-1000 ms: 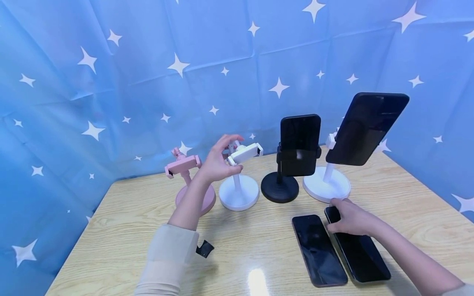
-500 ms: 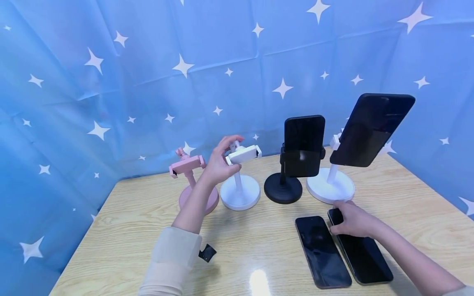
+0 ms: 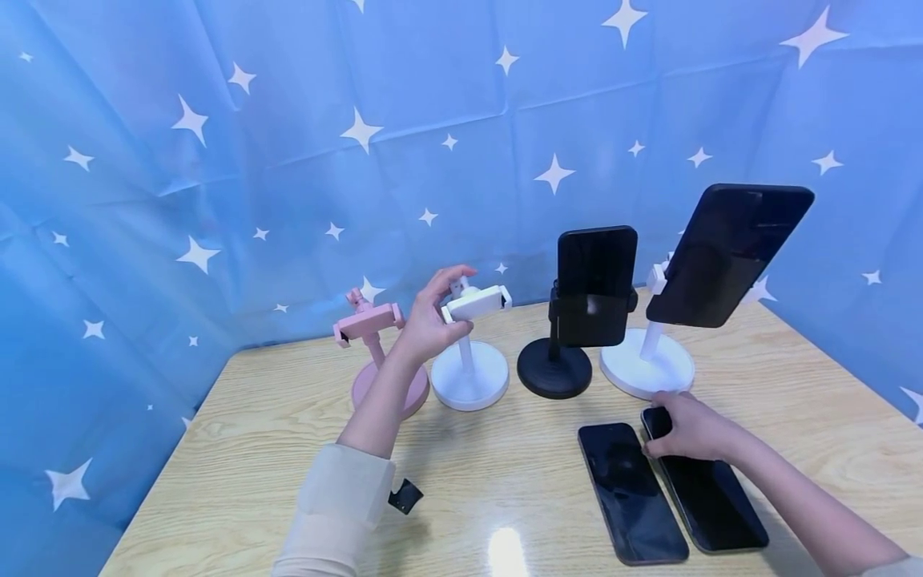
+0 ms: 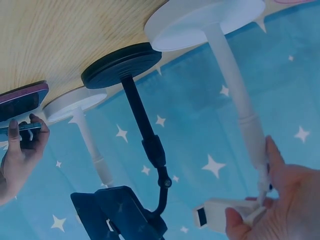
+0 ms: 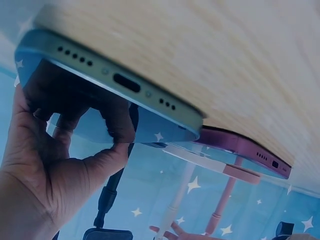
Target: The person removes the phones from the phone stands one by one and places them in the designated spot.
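Note:
At the back of the table, my left hand (image 3: 430,322) holds the head of a white phone stand (image 3: 476,303), thumb in front and fingers behind. In the left wrist view, the left hand (image 4: 282,202) is at the joint beside the stand's clamp (image 4: 220,215). My right hand (image 3: 690,429) grips the far end of a dark phone (image 3: 710,497) lying screen up on the table. The right wrist view shows that phone's green-tinted edge (image 5: 125,85), with the right hand (image 5: 62,160) around its far end. Left of it lies a purple-edged phone (image 3: 633,493), untouched.
A pink phone stand (image 3: 366,322) stands left of the left forearm. To the right, a black stand (image 3: 554,369) holds a phone (image 3: 597,284), and another white stand (image 3: 646,365) bears a large dark tablet-like device (image 3: 731,255). A small black piece (image 3: 406,497) lies near the left sleeve.
The head view has turned slightly, so everything appears a little further right. Both hands keep their holds, and the stands and phones stay where they were.

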`<state>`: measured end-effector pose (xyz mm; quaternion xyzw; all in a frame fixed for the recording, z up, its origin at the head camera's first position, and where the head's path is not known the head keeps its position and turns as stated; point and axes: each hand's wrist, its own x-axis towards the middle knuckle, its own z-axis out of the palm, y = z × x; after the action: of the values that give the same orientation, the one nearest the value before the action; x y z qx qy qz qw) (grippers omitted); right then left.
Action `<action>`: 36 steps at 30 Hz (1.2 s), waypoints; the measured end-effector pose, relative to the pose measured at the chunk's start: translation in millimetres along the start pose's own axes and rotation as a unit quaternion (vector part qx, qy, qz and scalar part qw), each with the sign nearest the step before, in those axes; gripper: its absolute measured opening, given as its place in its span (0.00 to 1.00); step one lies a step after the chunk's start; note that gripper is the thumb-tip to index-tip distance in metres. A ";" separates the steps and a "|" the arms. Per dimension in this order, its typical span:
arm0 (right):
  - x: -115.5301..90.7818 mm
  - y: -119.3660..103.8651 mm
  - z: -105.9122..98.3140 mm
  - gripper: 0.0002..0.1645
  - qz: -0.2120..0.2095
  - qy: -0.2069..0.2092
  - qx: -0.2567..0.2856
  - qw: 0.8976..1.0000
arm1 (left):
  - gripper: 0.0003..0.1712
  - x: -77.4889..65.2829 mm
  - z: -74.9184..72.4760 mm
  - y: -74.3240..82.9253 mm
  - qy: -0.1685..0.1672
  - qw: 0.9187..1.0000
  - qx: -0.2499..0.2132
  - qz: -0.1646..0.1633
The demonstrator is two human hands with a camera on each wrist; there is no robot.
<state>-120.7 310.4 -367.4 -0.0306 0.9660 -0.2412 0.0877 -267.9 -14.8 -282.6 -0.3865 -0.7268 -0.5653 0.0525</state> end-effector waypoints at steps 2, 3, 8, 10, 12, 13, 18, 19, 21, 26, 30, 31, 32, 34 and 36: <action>0.6 1.0 -0.1 0.38 -0.001 -0.002 0.001 1.000 | 0.38 0.2 0.4 -0.6 -0.001 1.000 -0.001 -0.001; 0.8 1.3 -0.2 0.38 0.000 -0.005 0.004 1.000 | 0.37 0.3 0.5 -0.9 -0.001 1.000 -0.002 0.000; 0.4 3.1 1.3 0.32 -0.012 -0.002 0.017 1.000 | 0.37 0.5 0.8 -1.5 -0.002 1.000 -0.005 0.000; 0.2 4.0 3.0 0.29 -0.021 0.006 0.015 1.000 | 0.37 0.2 0.7 -1.2 -0.002 1.000 -0.006 -0.002; 0.3 4.6 4.2 0.28 -0.024 0.014 0.003 1.000 | 0.38 0.0 0.6 -0.9 -0.001 1.000 -0.007 -0.004; 0.5 4.7 4.7 0.28 -0.024 0.017 -0.006 1.000 | 0.38 -0.1 0.7 -0.9 -0.001 1.000 -0.007 -0.004; 2.3 4.3 5.3 0.27 -0.019 0.023 -0.047 0.998 | 0.37 -0.3 0.5 -1.1 -0.001 1.000 -0.011 0.000; 2.7 4.2 5.6 0.27 -0.020 0.024 -0.053 0.998 | 0.37 -0.3 0.4 -1.3 -0.001 1.000 -0.010 0.000; 3.2 3.9 6.1 0.25 -0.021 0.028 -0.063 0.997 | 0.37 -0.4 0.3 -1.8 -0.002 1.000 -0.008 0.001; 3.6 2.0 6.8 0.25 -0.019 0.032 -0.073 0.997 | 0.37 -0.6 -0.1 -1.8 -0.002 1.000 -0.007 0.002; 3.1 0.1 7.7 0.24 -0.016 0.036 -0.072 0.997 | 0.38 -0.7 0.0 -1.7 -0.004 1.000 -0.017 -0.001; 2.9 -0.3 8.1 0.24 -0.016 0.036 -0.072 0.997 | 0.37 -0.7 0.1 -1.6 -0.004 1.000 -0.019 -0.002; 2.7 -0.7 8.5 0.23 -0.016 0.037 -0.071 0.997 | 0.38 -0.8 0.2 -1.8 -0.004 1.000 -0.021 -0.003; 2.3 -1.5 9.0 0.23 -0.014 0.038 -0.069 0.997 | 0.37 -1.2 0.4 -1.5 -0.004 1.000 -0.025 -0.002; 2.2 -2.0 8.9 0.23 -0.012 0.038 -0.070 0.997 | 0.37 -1.5 0.5 -1.1 -0.003 1.000 -0.026 -0.002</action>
<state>-121.2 304.3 -374.6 -0.0390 0.9828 -0.1748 0.0452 -267.4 -15.2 -284.4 -0.3879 -0.7129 -0.5829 0.0393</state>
